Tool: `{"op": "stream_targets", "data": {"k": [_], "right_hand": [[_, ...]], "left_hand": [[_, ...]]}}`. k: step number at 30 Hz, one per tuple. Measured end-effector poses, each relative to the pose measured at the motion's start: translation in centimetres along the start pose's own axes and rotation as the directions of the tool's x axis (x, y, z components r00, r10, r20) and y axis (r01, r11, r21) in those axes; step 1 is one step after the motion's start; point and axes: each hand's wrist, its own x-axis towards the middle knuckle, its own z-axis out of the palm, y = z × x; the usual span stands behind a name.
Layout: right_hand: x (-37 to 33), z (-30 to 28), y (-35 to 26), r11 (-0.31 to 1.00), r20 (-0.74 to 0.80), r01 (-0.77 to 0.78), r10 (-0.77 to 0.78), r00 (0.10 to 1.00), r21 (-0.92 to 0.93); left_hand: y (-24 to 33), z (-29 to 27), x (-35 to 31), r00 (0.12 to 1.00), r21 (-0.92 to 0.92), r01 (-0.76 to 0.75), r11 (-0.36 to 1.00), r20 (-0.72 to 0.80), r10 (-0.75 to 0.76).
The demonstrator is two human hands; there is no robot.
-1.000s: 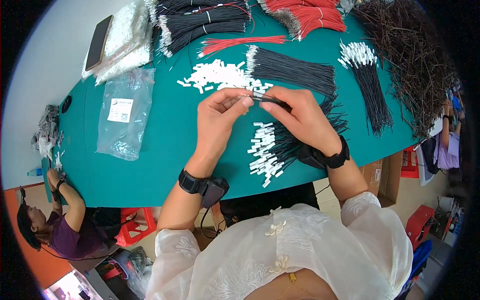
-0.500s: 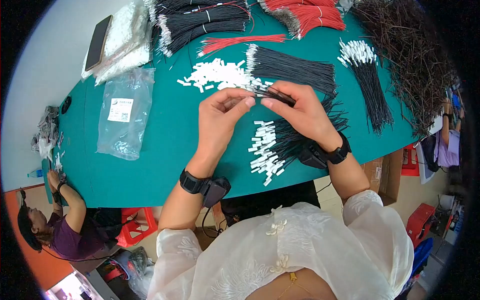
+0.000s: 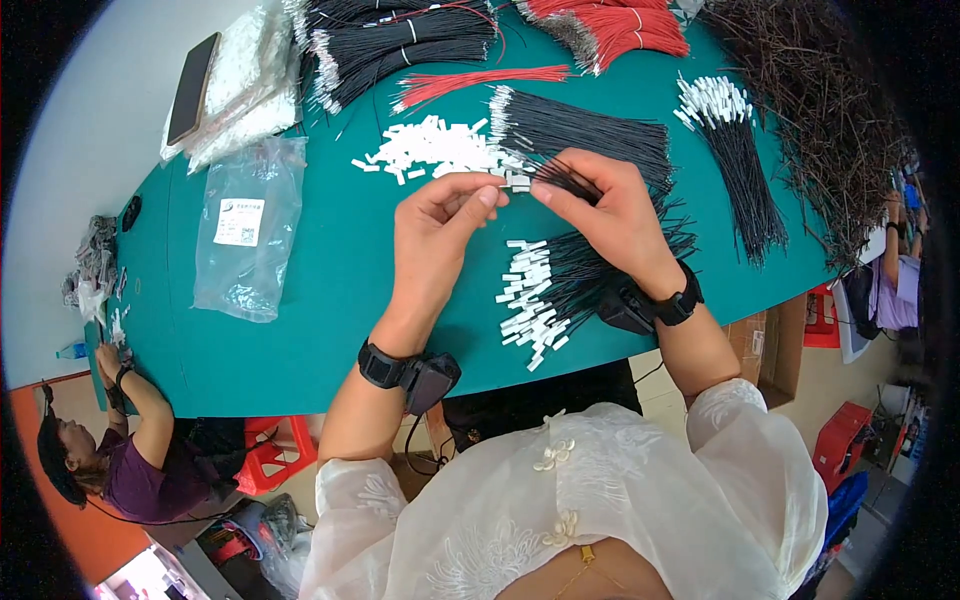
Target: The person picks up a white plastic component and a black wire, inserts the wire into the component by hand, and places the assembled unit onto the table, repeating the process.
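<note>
My right hand [image 3: 610, 210] is closed round a small bunch of black wires [image 3: 567, 178], whose ends fan out past the fingertips toward the left. Facing it, the thumb and forefinger of my left hand [image 3: 440, 218] are pinched together close to those ends. Whatever sits in that pinch is too small to make out. Just beyond the fingers spreads a loose pile of small white connector housings [image 3: 430, 143]. Below my right hand lie black wires with white housings [image 3: 533, 305] on their left ends. Behind it rests a bundle of bare-ended black wires [image 3: 590, 135].
On the green table [image 3: 350, 250] lie a clear plastic bag [image 3: 250, 270], a phone [image 3: 193, 88] on white bags, red wires [image 3: 480, 83], black wire bundles [image 3: 415, 50], red bundles [image 3: 625, 30], housed wires [image 3: 740, 180] and a dark tangled heap [image 3: 820, 110]. A co-worker [image 3: 140, 460] sits at left.
My hands have drawn slightly apart at the fingertips. The wires in my right hand now show more spread out, and the right fingers have shifted a little.
</note>
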Motion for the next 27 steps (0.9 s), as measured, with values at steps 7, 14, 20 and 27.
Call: {"op": "stream_targets", "data": {"k": [7, 14, 20, 27], "right_hand": [[-0.4, 0.2, -1.6, 0.950, -0.118, 0.144, -0.182, 0.976, -0.277], [-0.3, 0.1, -1.4, 0.959, -0.144, 0.188, -0.220, 0.965, -0.211], [-0.3, -0.3, -1.6, 0.983, -0.101, 0.059, -0.078, 0.992, -0.175], [-0.2, -0.5, -1.0, 1.000, -0.080, 0.003, -0.003, 0.997, 0.003]], "left_hand": [[-0.1, -0.1, -0.1, 1.000, 0.003, -0.021, 1.000, -0.022, 0.021], [0.2, 0.1, -0.2, 1.000, 0.007, -0.011, 1.000, -0.026, 0.011], [0.3, 0.0, -0.2, 0.999, 0.003, -0.017, 1.000, -0.035, 0.017], [0.3, 0.1, -0.2, 0.999, -0.007, -0.023, 1.000, -0.046, 0.022]]}}
